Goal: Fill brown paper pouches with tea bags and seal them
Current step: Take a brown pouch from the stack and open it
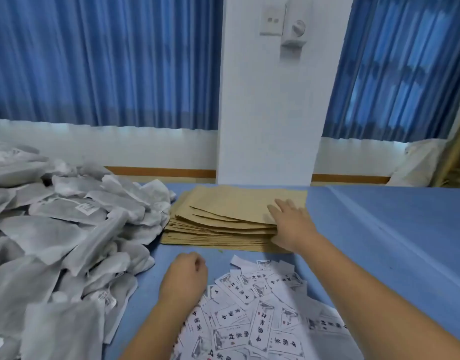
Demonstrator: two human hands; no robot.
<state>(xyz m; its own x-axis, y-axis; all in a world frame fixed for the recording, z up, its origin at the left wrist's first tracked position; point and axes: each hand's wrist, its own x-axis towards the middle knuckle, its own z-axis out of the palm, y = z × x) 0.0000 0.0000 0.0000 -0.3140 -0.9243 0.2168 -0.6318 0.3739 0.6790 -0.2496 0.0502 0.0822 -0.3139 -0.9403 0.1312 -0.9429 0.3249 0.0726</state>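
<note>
Touching pouches [223,211] (right hand [291,224]), labels [260,320], seemingly teabags [55,242] near

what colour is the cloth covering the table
Plain light blue. The table cloth shows best in the head view, right of the brown pouch stack.

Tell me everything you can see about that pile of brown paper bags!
The brown paper pouches are plain, flat and tan, and look like kraft paper. They lie in a loose stack near the far edge of the blue table. The top few have slid askew, so their edges fan out. The heap of grey tea bags crowds the stack's left end. The right hand rests on its right end, fingers flat on top and thumb at the near edge.
</note>
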